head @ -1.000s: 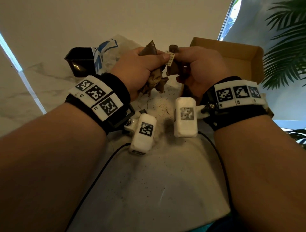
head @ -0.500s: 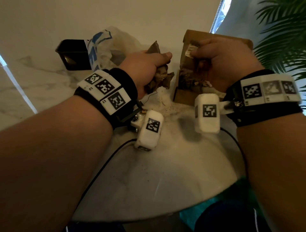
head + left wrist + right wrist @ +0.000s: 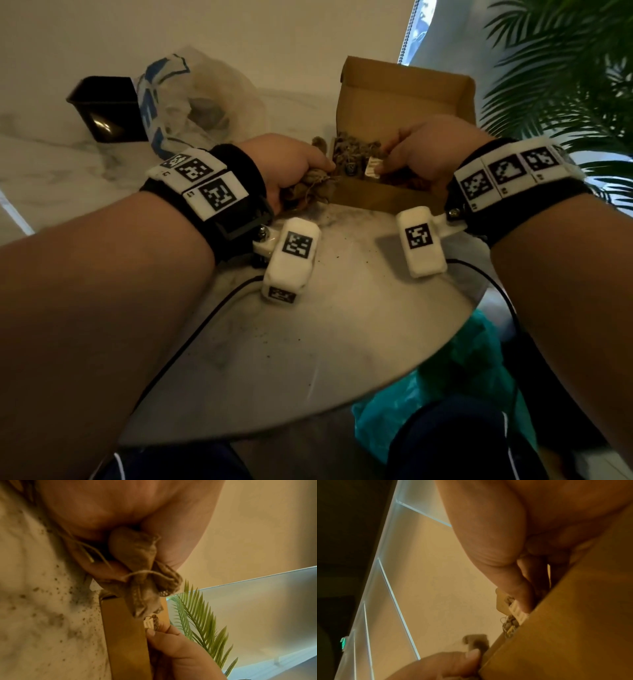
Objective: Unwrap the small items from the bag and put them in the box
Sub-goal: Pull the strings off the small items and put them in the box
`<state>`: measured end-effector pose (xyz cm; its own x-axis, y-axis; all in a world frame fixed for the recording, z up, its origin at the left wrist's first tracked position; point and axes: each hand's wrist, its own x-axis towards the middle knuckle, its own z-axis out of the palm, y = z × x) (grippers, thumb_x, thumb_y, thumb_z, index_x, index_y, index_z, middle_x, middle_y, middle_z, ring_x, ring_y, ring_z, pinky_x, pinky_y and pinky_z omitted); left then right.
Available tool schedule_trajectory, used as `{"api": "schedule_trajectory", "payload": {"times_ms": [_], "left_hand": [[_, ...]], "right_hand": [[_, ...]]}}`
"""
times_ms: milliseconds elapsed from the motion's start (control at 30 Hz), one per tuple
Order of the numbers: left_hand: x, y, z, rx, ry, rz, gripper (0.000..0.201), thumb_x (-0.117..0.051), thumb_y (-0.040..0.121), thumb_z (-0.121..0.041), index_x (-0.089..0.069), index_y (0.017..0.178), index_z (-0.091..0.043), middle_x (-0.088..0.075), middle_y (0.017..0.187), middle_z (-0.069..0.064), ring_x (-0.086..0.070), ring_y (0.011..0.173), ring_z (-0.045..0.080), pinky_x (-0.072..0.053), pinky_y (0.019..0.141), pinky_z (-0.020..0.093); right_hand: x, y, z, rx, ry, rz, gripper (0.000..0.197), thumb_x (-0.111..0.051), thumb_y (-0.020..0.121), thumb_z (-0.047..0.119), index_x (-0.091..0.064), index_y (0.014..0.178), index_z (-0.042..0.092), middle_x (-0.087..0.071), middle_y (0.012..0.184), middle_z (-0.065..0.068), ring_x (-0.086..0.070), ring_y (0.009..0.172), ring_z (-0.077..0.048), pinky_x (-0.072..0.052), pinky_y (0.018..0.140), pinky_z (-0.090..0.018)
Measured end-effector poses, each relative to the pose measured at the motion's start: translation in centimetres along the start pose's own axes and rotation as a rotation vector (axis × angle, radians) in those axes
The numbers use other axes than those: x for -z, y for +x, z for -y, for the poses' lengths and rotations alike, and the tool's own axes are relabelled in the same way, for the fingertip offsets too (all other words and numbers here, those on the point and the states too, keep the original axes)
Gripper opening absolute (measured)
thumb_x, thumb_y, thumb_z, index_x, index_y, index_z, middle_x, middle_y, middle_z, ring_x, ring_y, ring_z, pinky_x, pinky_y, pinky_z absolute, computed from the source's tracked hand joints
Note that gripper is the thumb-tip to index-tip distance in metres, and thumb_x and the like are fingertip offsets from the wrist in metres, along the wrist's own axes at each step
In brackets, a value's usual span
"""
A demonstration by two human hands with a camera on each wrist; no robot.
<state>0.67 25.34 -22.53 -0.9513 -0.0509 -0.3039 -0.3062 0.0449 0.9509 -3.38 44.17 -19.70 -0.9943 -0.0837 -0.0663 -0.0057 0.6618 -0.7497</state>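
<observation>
My left hand (image 3: 320,168) grips a crumpled wad of brown wrappers (image 3: 310,192) with loose string, right against the left front corner of the open cardboard box (image 3: 404,92). The left wrist view shows the wrappers (image 3: 140,555) bunched under the thumb beside the box wall (image 3: 125,635). My right hand (image 3: 383,164) is low inside the box, pinching a small item by its white paper tag (image 3: 371,168). In the right wrist view the tag (image 3: 513,607) sits under my thumb at the box edge (image 3: 573,628). Several brown unwrapped items (image 3: 356,150) lie in the box.
A clear plastic bag with blue print (image 3: 191,102) lies at the back left, next to a black square container (image 3: 102,113). Dark crumbs dot the white marble table (image 3: 342,308). A green palm plant (image 3: 565,85) stands right of the box; a teal bag (image 3: 462,370) lies below the table edge.
My right hand carried the tagged item away from the left hand, over the box and then down into it. My left hand, still holding the wrappers, shifted to the box's left corner.
</observation>
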Motion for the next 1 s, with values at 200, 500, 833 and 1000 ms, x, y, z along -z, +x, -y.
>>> {"api": "schedule_trajectory", "payload": {"times_ms": [200,500,833,1000], "left_hand": [[-0.2,-0.2,-0.2,0.031,-0.003,0.017,0.024,-0.068,0.093,-0.011,-0.067,0.113,0.003,-0.071,0.093,0.020,-0.066,0.063,0.027,-0.058,0.086,0.049],[-0.1,-0.2,-0.1,0.018,-0.012,0.029,0.011,-0.065,0.093,-0.009,-0.063,0.087,0.000,-0.066,0.064,0.016,-0.063,0.059,0.028,-0.057,0.082,0.049],[0.2,-0.3,0.1,0.004,-0.061,0.026,0.013,-0.068,0.091,-0.013,-0.067,0.095,-0.001,-0.071,0.074,0.017,-0.068,0.057,0.025,-0.060,0.069,0.041],[0.8,0.3,-0.4,-0.132,-0.246,-0.070,0.018,-0.055,0.099,-0.017,-0.073,0.097,-0.011,-0.067,0.072,0.006,-0.057,0.043,0.012,-0.044,0.041,0.018]], "right_hand": [[-0.3,-0.7,2.3,-0.021,-0.435,0.031,0.041,-0.078,0.085,0.030,-0.066,0.120,0.013,-0.070,0.115,-0.011,-0.067,0.107,-0.031,-0.053,0.099,-0.047],[-0.5,-0.8,2.4,-0.082,-0.290,0.074,0.029,-0.058,0.099,0.034,-0.066,0.089,0.009,-0.062,0.075,-0.006,-0.053,0.057,-0.016,-0.045,0.048,-0.022],[-0.1,0.1,3.5,0.114,-0.430,-0.004,0.026,-0.050,0.103,0.028,-0.063,0.118,0.011,-0.067,0.096,-0.006,-0.066,0.078,-0.023,-0.056,0.071,-0.034],[-2.2,1.8,3.8,-0.024,0.510,-0.086,0.017,-0.068,0.089,0.033,-0.067,0.096,0.017,-0.068,0.090,-0.004,-0.065,0.077,-0.022,-0.053,0.065,-0.035]]}}
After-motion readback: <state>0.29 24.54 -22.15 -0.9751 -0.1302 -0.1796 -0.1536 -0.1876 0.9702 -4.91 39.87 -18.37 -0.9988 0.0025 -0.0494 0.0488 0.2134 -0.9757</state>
